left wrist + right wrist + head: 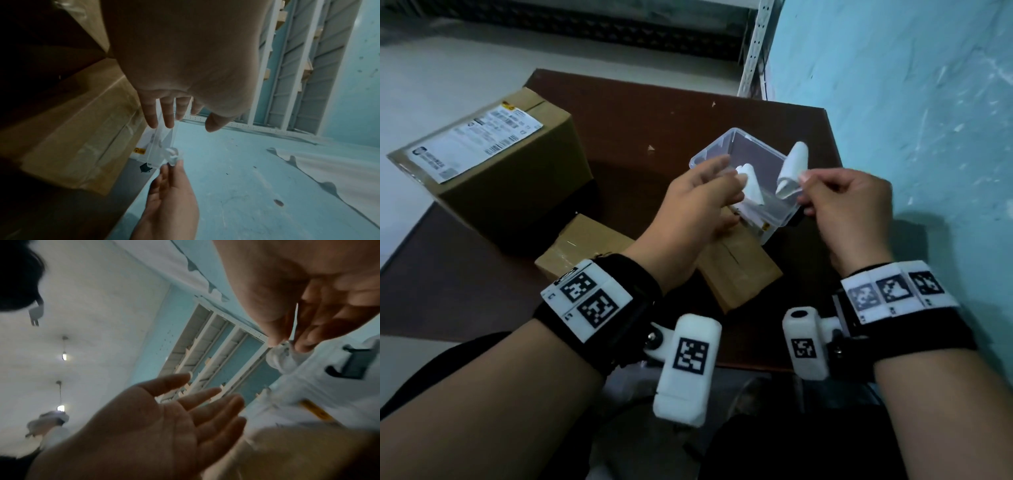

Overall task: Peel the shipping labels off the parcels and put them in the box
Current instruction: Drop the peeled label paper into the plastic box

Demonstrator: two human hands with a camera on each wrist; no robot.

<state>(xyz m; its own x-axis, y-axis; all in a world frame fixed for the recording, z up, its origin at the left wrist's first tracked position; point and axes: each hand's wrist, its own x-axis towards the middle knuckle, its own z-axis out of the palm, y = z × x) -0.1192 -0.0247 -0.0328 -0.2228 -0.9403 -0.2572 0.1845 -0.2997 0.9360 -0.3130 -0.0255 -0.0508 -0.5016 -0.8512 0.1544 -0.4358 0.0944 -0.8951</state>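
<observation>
My right hand pinches a curled white shipping label between thumb and fingers, just above the near right rim of the clear plastic box. The right wrist view shows the same pinch on the crumpled label. My left hand reaches over the box's left rim with straight, spread fingers and holds nothing. Another curled white label lies in the box beside those fingertips. A large parcel at the left still carries its label.
A small taped parcel and a brown parcel lie on the dark brown table under my left forearm. A blue wall rises along the table's right edge. A white shelving upright stands at the back.
</observation>
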